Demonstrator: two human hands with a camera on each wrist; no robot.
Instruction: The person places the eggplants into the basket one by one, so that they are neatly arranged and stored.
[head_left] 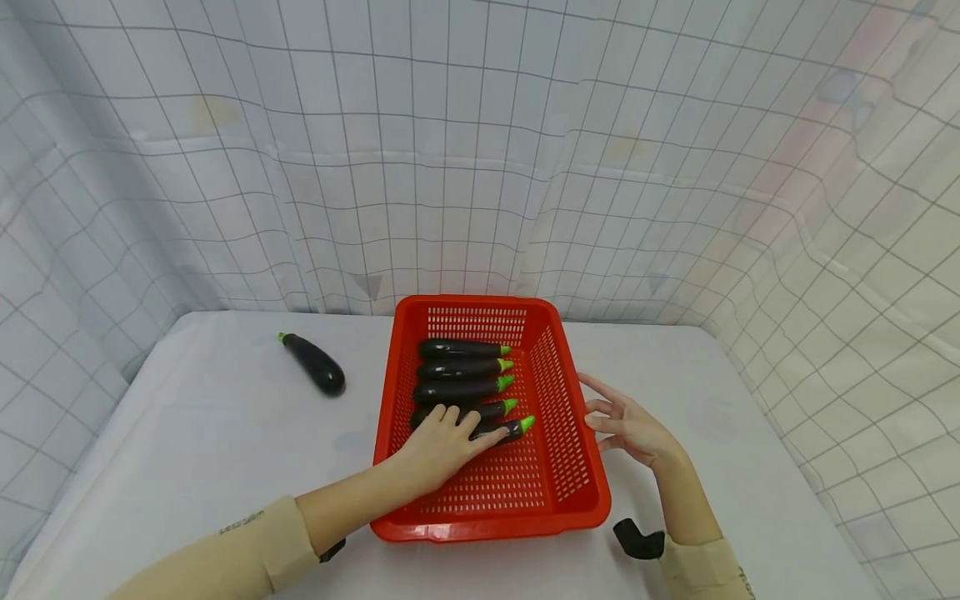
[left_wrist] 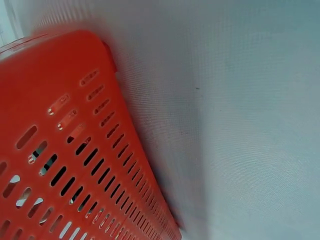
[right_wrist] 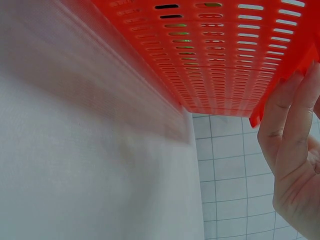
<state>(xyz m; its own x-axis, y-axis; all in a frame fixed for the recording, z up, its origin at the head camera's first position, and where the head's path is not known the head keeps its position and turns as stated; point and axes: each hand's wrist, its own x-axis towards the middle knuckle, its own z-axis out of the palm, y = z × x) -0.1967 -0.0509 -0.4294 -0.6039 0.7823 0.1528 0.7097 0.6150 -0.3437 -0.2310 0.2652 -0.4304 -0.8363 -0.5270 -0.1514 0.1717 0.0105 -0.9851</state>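
A red plastic basket point(head_left: 487, 530) with slotted walls stands on the white table. Inside it, several dark eggplants point(head_left: 459, 392) lie side by side with their green stem ends to the right. My left hand point(head_left: 438, 446) reaches over the near-left rim and grips the nearest eggplant point(head_left: 516, 430), fingers on its far side and thumb along its near side; the hand hides much of it. At the basket's right rim, my right hand point(head_left: 630, 425) rests its fingertips, fingers loosely spread. The right wrist view shows those fingers point(right_wrist: 295, 117) beside the rim.
One more eggplant point(head_left: 318, 367) lies on the table left of the basket. A black curved object point(head_left: 639, 540) shows beside the right wrist. A white grid-patterned curtain point(head_left: 480, 167) hangs behind the table and along its sides.
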